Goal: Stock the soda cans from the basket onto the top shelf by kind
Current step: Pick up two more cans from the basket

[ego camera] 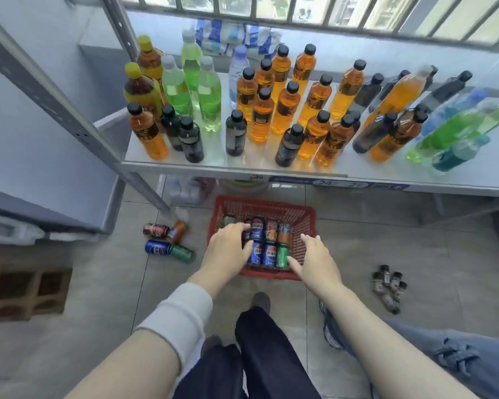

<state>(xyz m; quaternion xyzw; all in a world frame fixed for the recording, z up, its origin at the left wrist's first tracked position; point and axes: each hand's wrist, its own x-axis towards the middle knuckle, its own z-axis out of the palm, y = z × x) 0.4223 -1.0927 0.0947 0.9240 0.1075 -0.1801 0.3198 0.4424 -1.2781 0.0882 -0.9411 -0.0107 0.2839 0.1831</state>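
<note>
Both hands reach down into the red plastic mesh basket (303, 226) on the floor: left hand (228, 249), fingers curled loosely, touches the blue cola cans (258, 250) lying lengthwise away, right hand (314, 259) open, empty, beside green can (283, 256).

**Basket on the floor before the shelf**

The basket (306, 226) sat on the floor (386, 249), just in front of the shelf (242, 168) and partly below its front edge. Soda cans (267, 240) lay inside it in two rows. The left hand (228, 249) was over the basket's left side, the right hand (317, 260) over its right side. Four loose cans (167, 240) lay on the floor to the left of the basket, near the shelf post (69, 116). A cluster of small bottles (388, 286) lay on the floor well to the right. Upright bottles (285, 108) crowded the shelf, and behind them, at its back, lay a wrapped pack (234, 36).
</note>
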